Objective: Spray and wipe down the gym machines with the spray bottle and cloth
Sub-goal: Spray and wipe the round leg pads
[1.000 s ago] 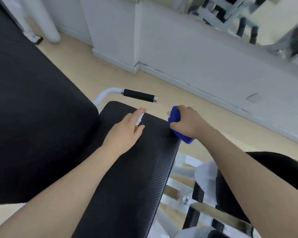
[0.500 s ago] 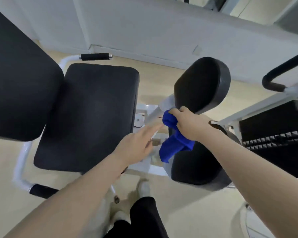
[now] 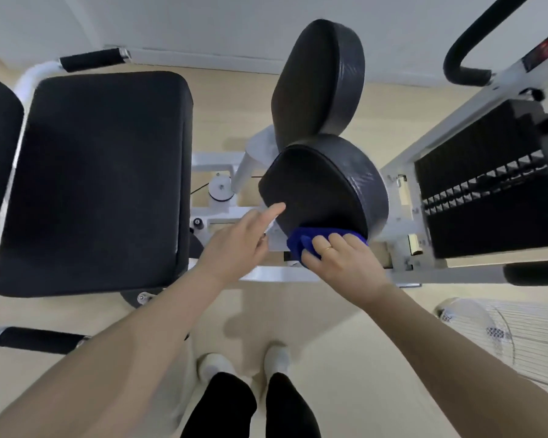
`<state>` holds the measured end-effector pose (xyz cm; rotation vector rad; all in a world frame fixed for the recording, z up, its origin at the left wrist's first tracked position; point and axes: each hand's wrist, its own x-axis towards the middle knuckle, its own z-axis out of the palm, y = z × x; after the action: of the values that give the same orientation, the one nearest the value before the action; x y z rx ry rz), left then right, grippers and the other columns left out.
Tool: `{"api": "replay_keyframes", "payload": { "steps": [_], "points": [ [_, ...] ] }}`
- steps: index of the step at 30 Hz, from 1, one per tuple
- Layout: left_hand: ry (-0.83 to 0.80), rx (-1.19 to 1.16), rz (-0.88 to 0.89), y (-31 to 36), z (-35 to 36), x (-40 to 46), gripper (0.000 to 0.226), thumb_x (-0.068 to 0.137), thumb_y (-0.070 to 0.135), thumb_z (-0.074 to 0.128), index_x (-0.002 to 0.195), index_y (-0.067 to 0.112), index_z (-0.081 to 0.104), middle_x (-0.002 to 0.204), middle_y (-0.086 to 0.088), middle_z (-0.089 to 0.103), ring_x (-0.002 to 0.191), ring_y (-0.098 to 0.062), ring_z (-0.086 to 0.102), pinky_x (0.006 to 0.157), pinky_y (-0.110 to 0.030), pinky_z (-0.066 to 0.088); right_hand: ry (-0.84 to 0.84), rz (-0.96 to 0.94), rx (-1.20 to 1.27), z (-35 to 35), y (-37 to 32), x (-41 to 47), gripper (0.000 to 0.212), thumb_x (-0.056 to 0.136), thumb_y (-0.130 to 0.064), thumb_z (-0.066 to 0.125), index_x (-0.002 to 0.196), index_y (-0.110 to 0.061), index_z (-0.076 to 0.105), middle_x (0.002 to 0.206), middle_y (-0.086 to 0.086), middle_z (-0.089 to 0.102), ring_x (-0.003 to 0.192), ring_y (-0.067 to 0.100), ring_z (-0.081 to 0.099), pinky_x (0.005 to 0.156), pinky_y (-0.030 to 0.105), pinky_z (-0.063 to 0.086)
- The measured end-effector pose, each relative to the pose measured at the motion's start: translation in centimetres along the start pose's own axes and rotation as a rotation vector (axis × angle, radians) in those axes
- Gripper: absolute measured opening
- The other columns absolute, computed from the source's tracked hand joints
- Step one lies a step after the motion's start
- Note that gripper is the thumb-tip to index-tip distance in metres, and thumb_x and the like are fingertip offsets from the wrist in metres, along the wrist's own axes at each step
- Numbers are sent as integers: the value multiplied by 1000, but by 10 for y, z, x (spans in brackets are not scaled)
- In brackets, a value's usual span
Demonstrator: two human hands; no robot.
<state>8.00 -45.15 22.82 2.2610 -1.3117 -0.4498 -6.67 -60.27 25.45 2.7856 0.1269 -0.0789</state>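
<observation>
My right hand [image 3: 345, 263] grips a blue cloth [image 3: 298, 240] and presses it against the near lower edge of a round black pad [image 3: 320, 191] on the gym machine. My left hand [image 3: 238, 245] is just left of the cloth, its index finger stretched out to the pad's left rim and its other fingers curled. A bit of something white, probably the spray bottle [image 3: 269, 228], shows under those curled fingers; most of it is hidden. A second round pad [image 3: 317, 80] stands behind the first.
A wide black seat [image 3: 98, 178] with padded handles [image 3: 92, 60] fills the left. The weight stack [image 3: 487, 197] in its white frame stands at the right. A white fan [image 3: 503, 336] lies on the floor at lower right. My feet [image 3: 215, 365] are below.
I have turned from the seat to the round pads. My right hand brought the cloth from the seat's corner down to the near pad's lower edge, and my left hand followed beside it.
</observation>
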Motion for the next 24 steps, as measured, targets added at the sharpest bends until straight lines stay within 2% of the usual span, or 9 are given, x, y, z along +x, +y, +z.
{"api": "replay_keyframes", "payload": {
  "steps": [2, 3, 6, 9, 12, 16, 19, 21, 24],
  "points": [
    [165, 231, 107, -4, 16, 1, 52, 83, 11, 38, 133, 23, 31, 81, -6, 56, 46, -23, 52, 35, -28, 43, 44, 83, 22, 11, 15, -1, 39, 56, -2, 61, 93, -13, 65, 72, 7, 54, 53, 24, 49, 48, 30, 38],
    [226, 358, 158, -7, 23, 2, 50, 83, 7, 36, 131, 21, 35, 78, -4, 53, 41, -19, 46, 31, -24, 36, 68, 146, 46, 16, 22, 0, 41, 55, -2, 63, 96, -11, 65, 75, 9, 56, 55, 26, 51, 50, 31, 40],
    [343, 654, 286, -21, 49, 13, 56, 80, -2, 33, 131, 20, 33, 83, -1, 42, 44, -13, 42, 33, -23, 31, 152, 363, 111, 40, 30, 14, 54, 52, 5, 74, 102, -6, 58, 79, 16, 56, 57, 30, 52, 51, 31, 41],
    [459, 733, 400, -33, 54, 31, 50, 83, -3, 28, 124, 22, 40, 71, 1, 52, 44, -13, 40, 32, -21, 31, 312, 468, 183, 66, 27, 32, 52, 56, 5, 74, 102, -9, 54, 80, 15, 57, 58, 29, 50, 50, 28, 35],
    [566, 792, 522, -41, 60, 36, 45, 86, 0, 32, 124, 22, 41, 66, 1, 56, 43, -13, 39, 35, -20, 27, 526, 515, 233, 89, 24, 41, 36, 70, -2, 58, 102, -13, 46, 85, 16, 59, 60, 31, 51, 50, 27, 35],
    [686, 854, 632, -49, 57, 35, 60, 78, -6, 47, 131, 19, 33, 67, -1, 58, 43, -13, 37, 36, -21, 27, 720, 646, 483, 102, 17, 51, 26, 78, -12, 48, 104, -16, 44, 97, 15, 58, 69, 27, 53, 55, 25, 34],
    [698, 917, 716, -53, 50, 33, 50, 84, -8, 37, 127, 18, 40, 69, -6, 58, 43, -15, 38, 38, -22, 27, 810, 744, 604, 104, 9, 53, 33, 81, -16, 38, 109, -11, 55, 104, 13, 55, 75, 27, 54, 60, 27, 35],
    [635, 928, 768, -59, 47, 38, 47, 87, -8, 30, 125, 18, 41, 69, -9, 56, 44, -18, 38, 39, -22, 23, 852, 785, 628, 103, 6, 52, 37, 83, -15, 35, 111, -10, 59, 107, 13, 53, 77, 29, 54, 62, 32, 41],
    [549, 882, 805, -69, 60, 42, 53, 85, -10, 15, 125, 15, 40, 67, -11, 51, 45, -19, 32, 43, -20, 19, 922, 784, 527, 108, -4, 42, 40, 84, -14, 34, 113, -13, 62, 107, 15, 54, 77, 30, 54, 63, 35, 45]
  ]
}}
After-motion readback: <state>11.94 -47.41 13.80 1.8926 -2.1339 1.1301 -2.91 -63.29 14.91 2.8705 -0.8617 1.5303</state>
